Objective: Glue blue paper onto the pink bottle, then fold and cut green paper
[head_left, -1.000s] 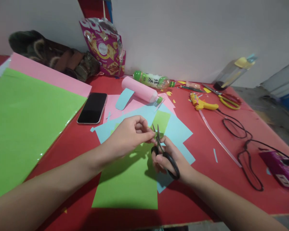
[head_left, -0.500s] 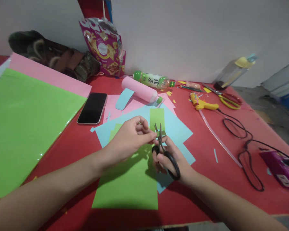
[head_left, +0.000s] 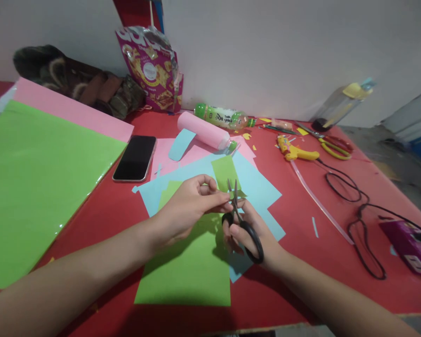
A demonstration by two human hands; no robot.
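My left hand [head_left: 196,201] pinches the lower end of a small green paper piece [head_left: 225,169] between thumb and fingers. In my right hand [head_left: 245,229] are black-handled scissors [head_left: 251,241], with thumb and fingers at the loops. Their slightly parted blades point away from me and overlap the near edge of the piece; whether they bite into it I cannot tell. Below both hands lies a larger green sheet [head_left: 185,276], partly over light blue paper [head_left: 263,187]. A pink-wrapped bottle [head_left: 203,130] rests on its side beyond them, near a blue paper strip [head_left: 181,144].
A phone [head_left: 135,158] and big green sheet [head_left: 38,187] lie left. To the right are a yellow glue gun [head_left: 296,150] with its black cord, pliers [head_left: 337,146] and a purple box [head_left: 410,248]. A snack bag [head_left: 150,70] and green-capped bottle [head_left: 221,116] stand or lie at the back.
The small green piece has tilted, its far end swinging left. Both hands and the scissors have shifted only slightly, keeping their holds.
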